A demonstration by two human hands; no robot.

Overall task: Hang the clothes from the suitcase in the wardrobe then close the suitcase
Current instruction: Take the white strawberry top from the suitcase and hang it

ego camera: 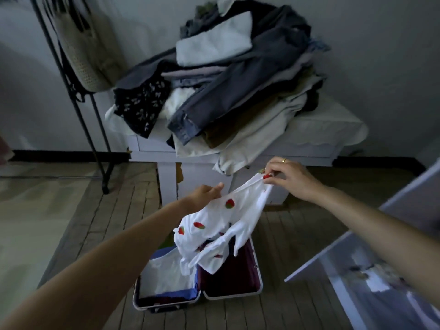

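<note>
Holding the white strawberry-print garment up over the open suitcase, I have it spread between my two hands so I can find its shape before it goes on a hanger. My right hand pinches one top corner of the cloth between thumb and curled fingers, a ring on one finger; this is the higher grip, and the fabric runs taut from it down toward my left. My left hand has the other part of the upper edge; the fingers lie fairly straight along the cloth, and I cannot tell how tightly the thumb closes underneath. The rest of the garment hangs crumpled, its lower folds dangling just over the suitcase's middle hinge, apart from what lies inside.

The suitcase lies flat on the wooden floor, both halves open. Its left half holds white and blue folded things; its right half shows dark maroon cloth or lining, I cannot say which. So there is more to hang, and closing it is some way off.

Beyond, a white bench against the wall carries a heap of clothes spilling over its front edge. A black rack stands to its left with a pale knitted piece on it. At the right edge a white panel, probably the wardrobe's door, leans into view. I judge the next need is a hanger, none visible.
</note>
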